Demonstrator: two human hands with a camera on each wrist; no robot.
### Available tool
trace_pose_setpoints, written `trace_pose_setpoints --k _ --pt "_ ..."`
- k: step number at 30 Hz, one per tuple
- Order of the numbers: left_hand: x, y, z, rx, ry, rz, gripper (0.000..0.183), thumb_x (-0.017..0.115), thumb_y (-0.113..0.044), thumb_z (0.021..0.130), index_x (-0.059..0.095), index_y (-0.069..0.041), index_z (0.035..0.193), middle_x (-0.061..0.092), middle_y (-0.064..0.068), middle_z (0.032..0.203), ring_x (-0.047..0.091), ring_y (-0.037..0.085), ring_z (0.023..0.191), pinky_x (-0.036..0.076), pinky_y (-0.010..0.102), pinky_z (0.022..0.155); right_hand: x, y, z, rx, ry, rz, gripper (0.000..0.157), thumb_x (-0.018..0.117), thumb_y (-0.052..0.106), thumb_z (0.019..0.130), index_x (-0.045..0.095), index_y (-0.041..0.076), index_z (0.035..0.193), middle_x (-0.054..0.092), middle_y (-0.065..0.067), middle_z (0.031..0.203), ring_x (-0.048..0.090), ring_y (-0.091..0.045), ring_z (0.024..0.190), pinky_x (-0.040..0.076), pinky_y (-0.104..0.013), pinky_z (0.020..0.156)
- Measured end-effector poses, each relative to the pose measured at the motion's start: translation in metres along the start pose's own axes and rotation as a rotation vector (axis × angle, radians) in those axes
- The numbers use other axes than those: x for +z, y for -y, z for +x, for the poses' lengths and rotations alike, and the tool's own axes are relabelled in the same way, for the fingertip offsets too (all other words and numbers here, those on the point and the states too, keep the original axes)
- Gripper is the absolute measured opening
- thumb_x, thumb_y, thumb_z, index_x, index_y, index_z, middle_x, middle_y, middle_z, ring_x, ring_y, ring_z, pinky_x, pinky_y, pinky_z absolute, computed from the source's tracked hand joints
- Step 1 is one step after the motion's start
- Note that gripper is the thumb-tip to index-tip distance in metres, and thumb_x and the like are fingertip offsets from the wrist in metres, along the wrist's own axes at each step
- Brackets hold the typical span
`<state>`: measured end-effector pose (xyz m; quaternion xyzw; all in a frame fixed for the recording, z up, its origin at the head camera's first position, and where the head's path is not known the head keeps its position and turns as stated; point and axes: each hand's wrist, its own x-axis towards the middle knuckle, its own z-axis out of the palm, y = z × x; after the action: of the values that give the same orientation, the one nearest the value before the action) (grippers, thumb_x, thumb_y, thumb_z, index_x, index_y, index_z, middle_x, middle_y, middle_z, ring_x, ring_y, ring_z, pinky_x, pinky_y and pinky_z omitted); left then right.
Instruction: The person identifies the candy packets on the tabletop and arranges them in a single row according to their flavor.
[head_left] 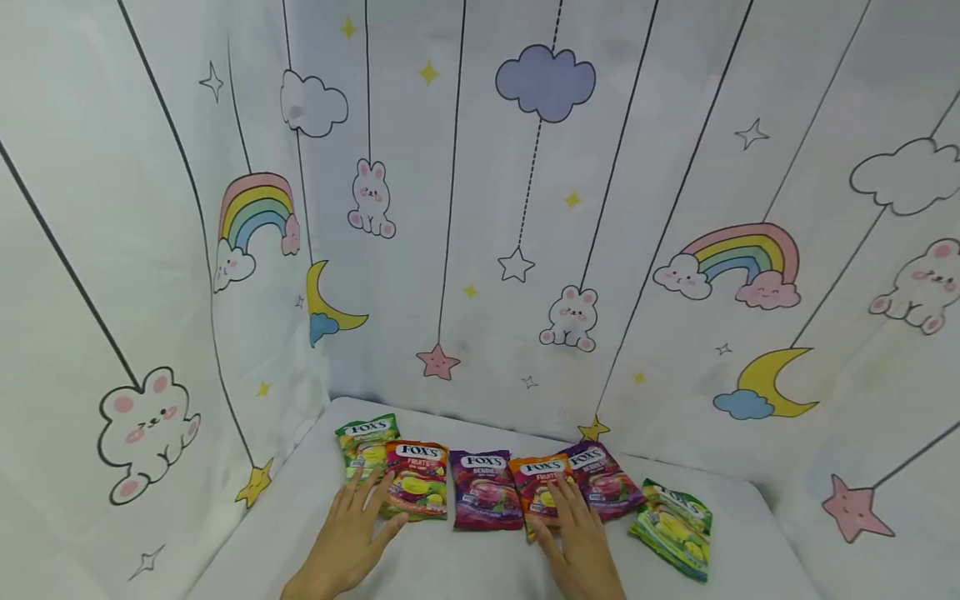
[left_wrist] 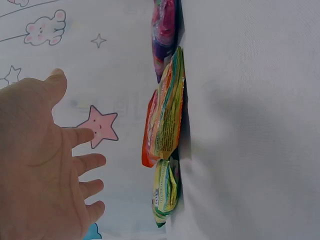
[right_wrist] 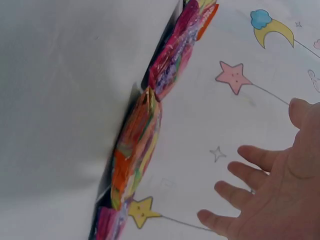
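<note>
Several Fox's candy bags lie in a row on the white table. From left to right in the head view come a green bag, a red-orange fruits bag, a purple berries bag, an orange fruits bag, another purple berries bag and a green bag. My left hand hovers before the left red-orange bag, fingers spread, holding nothing. Fingers extended, my right hand is over the lower part of the orange bag, partly covering it. Both wrist views show the hands raised, apart from the bags.
White fabric walls printed with rabbits, stars, clouds and rainbows enclose the table on the left, back and right. The white tabletop extends in front of the bags. Its back edge meets the rear wall close behind the row.
</note>
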<state>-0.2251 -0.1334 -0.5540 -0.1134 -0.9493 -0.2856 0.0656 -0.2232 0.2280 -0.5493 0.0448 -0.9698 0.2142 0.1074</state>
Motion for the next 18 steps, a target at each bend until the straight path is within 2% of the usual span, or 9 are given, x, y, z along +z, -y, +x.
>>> trace_pose_setpoints --k 5,10,14,18 --pt "-0.002 -0.001 0.000 -0.004 0.005 -0.018 0.078 0.045 -0.061 0.105 0.031 -0.013 0.165 0.027 0.020 0.169 0.011 0.048 0.157 0.008 0.069 0.122 0.004 0.007 0.003 -0.028 0.023 0.009 0.081 0.038 0.072 0.102 0.045 0.013 0.157 0.035 -0.013 0.167 0.029 -0.041 0.153 0.020 -0.073 0.118" --pt "-0.002 -0.002 0.002 0.000 -0.002 -0.034 0.077 0.046 -0.058 0.106 0.031 -0.010 0.164 0.027 0.021 0.168 0.010 0.049 0.156 0.009 0.066 0.123 0.008 0.013 0.006 -0.078 0.004 0.032 0.079 0.041 0.070 0.103 0.047 0.011 0.156 0.039 -0.013 0.165 0.036 -0.040 0.151 0.027 -0.072 0.115" --pt "0.000 -0.002 0.003 0.007 0.001 -0.042 0.076 0.046 -0.057 0.107 0.032 -0.009 0.164 0.028 0.021 0.168 0.013 0.051 0.155 0.012 0.066 0.123 0.013 0.020 0.008 -0.072 0.018 0.079 0.080 0.040 0.071 0.102 0.048 0.013 0.155 0.040 -0.013 0.163 0.041 -0.041 0.146 0.035 -0.070 0.112" --pt "0.003 -0.001 0.004 0.017 -0.001 -0.037 0.076 0.044 -0.058 0.107 0.034 -0.008 0.163 0.029 0.021 0.167 0.016 0.052 0.154 0.014 0.067 0.122 0.020 0.026 0.012 -0.055 0.057 0.106 0.082 0.039 0.074 0.100 0.047 0.014 0.156 0.039 -0.012 0.164 0.041 -0.042 0.146 0.036 -0.069 0.112"
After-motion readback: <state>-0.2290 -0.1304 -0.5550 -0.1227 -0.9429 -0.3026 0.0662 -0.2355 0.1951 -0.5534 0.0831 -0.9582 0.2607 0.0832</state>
